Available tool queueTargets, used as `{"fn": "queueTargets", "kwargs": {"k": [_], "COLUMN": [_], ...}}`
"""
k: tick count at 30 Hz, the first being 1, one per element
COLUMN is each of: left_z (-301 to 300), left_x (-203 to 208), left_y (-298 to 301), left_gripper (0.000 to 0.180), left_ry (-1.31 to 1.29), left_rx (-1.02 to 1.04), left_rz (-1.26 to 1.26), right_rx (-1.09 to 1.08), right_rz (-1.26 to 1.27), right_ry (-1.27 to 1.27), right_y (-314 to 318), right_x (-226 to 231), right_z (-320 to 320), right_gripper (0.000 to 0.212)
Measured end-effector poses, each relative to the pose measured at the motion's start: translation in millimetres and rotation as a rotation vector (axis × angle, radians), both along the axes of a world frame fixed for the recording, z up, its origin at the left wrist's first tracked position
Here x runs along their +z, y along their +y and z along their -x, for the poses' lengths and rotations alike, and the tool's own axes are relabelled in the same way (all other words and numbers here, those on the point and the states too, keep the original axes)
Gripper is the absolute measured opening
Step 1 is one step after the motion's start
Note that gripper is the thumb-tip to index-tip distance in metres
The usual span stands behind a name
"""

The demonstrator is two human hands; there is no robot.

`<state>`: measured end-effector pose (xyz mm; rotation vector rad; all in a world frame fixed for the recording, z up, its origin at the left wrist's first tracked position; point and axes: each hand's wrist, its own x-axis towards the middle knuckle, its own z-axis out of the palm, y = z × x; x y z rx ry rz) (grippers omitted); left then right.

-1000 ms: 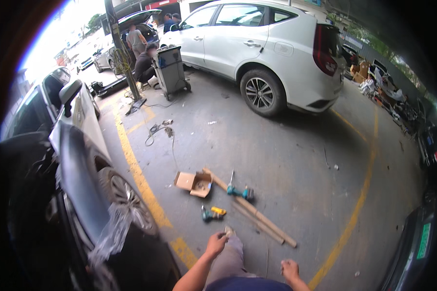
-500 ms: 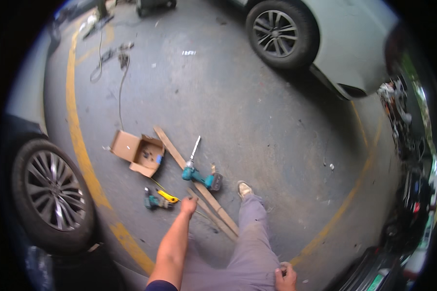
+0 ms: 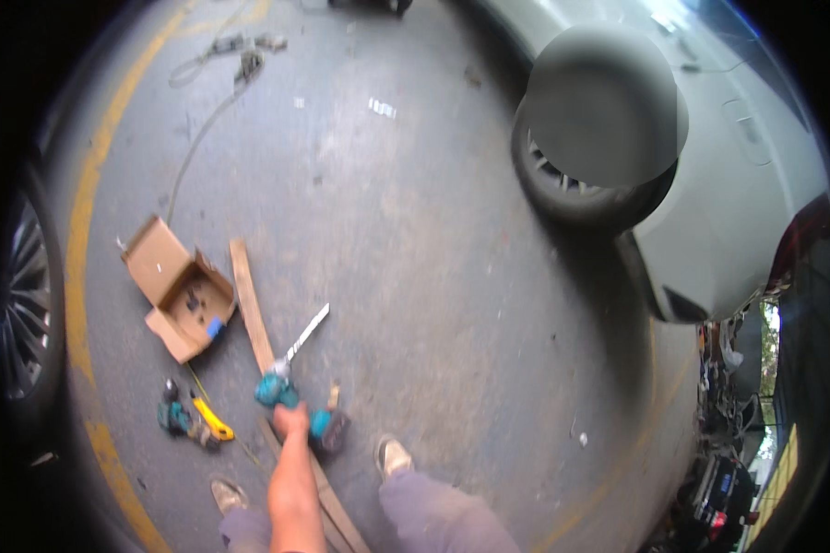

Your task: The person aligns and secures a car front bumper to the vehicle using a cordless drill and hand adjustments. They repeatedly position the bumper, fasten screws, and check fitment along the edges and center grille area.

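My left hand point(image 3: 292, 420) is wrapped round the grip of a teal cordless reciprocating saw point(image 3: 275, 391). The saw's long pale blade point(image 3: 306, 332) points away and to the right, and its dark battery end point(image 3: 333, 431) lies near my right shoe. Beneath the saw runs a long wooden strip point(image 3: 249, 300), with a second strip point(image 3: 269, 431) beside it; whether the saw touches the wood I cannot tell. To the left are a yellow utility knife point(image 3: 212, 419) and a small teal power tool point(image 3: 176, 415). My right hand is out of view.
An open cardboard box point(image 3: 192, 309) with small dark parts stands at the left. A cable point(image 3: 198, 152) runs behind it. Cars flank the space, one wheel point(image 3: 32, 304) at the left and a white car point(image 3: 710, 230) at the right. Car parts point(image 3: 719, 442) are piled along the right side.
My left hand has gone from beside the wooden strips to the saw and gripped it. The saw's blade has swung further right. The view has turned right, and my right hand has left it.
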<state>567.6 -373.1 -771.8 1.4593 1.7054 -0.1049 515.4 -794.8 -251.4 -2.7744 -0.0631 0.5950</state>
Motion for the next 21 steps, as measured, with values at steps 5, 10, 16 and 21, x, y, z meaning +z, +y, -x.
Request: {"fn": "queueTargets", "kwargs": {"k": [5, 10, 16, 21], "left_z": [23.2, 32.0, 70.1, 100.8], "left_x": [120.0, 333.8, 607.5, 697.5], "left_y": [-49.0, -78.3, -117.8, -156.8], "left_gripper": [0.059, 0.054, 0.051, 0.036], "left_ry": [0.046, -0.065, -0.137, -0.573], "left_rx": [-0.198, -0.246, -0.136, -0.212], "left_rz": [-0.078, -0.230, -0.382, -0.780], "right_rx": [0.115, 0.275, 0.601, 0.628], "right_rz": [-0.095, -0.201, -0.456, -0.901], "right_ry": [0.043, 0.086, 0.670, 0.725], "right_y": [-11.5, 6.6, 177.2, 234.6], "right_x": [21.2, -29.4, 42.3, 127.2], "right_z": [-46.2, -98.1, -133.5, -73.7], "right_gripper": [0.041, 0.051, 0.103, 0.096]}}
